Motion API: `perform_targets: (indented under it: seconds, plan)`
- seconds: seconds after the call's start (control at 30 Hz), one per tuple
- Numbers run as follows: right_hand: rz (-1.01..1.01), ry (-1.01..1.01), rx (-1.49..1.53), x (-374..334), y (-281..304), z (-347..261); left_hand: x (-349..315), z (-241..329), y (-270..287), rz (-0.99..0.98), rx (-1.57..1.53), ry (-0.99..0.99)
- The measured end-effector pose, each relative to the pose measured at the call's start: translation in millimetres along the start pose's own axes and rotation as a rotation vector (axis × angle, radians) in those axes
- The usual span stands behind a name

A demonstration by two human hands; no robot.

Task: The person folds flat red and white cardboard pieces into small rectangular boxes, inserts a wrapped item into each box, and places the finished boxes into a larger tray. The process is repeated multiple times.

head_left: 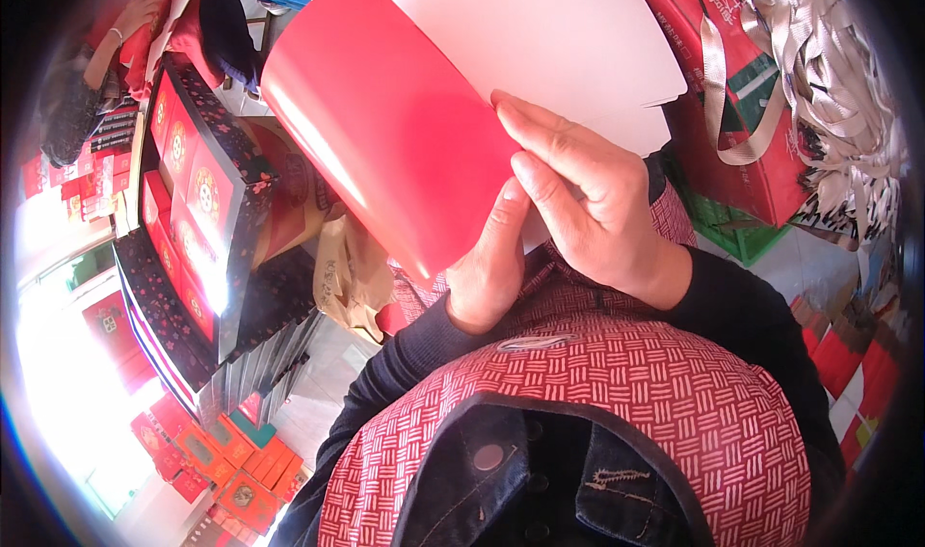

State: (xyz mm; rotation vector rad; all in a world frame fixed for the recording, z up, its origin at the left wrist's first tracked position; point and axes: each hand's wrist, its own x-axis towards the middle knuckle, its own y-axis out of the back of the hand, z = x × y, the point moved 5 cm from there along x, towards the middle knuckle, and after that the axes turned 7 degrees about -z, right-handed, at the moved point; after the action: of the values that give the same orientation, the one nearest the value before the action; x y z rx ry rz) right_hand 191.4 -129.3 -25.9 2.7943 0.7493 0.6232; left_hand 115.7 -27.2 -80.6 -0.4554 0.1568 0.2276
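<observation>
A glossy red card sheet [385, 113] with a white inner side [578, 36] is bent over in front of me. Its red part curves down toward the left, while the white part spreads up and to the right. My left hand [489, 269] grips the near end of the red part, thumb on top and the other fingers hidden beneath. My right hand [602, 195] has its fingers and thumb pressed together on the sheet's right edge, where red meets white. Both hands are close together, almost touching.
Stacked gift boxes [193, 200] with red packages stand at the left. A beige bag [352, 272] hangs beside them. Orange and red boxes [246, 470] lie lower left. At the right are a red carton [771, 161], a green crate [742, 234] and a heap of pale ribbon handles [819, 55]. Another person's hand [140, 12] shows upper left.
</observation>
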Motion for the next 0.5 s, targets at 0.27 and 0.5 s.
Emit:
perform_targets:
  seconds: [0.27, 0.5]
  plan:
    - [-0.184, -0.426, 0.528, 35, 3, 17, -4, 6, -12, -0.171, -0.009, -0.104]
    - [-0.227, -0.485, 0.571, 45, -3, 18, -21, 8, -12, -0.319, 0.095, -0.013]
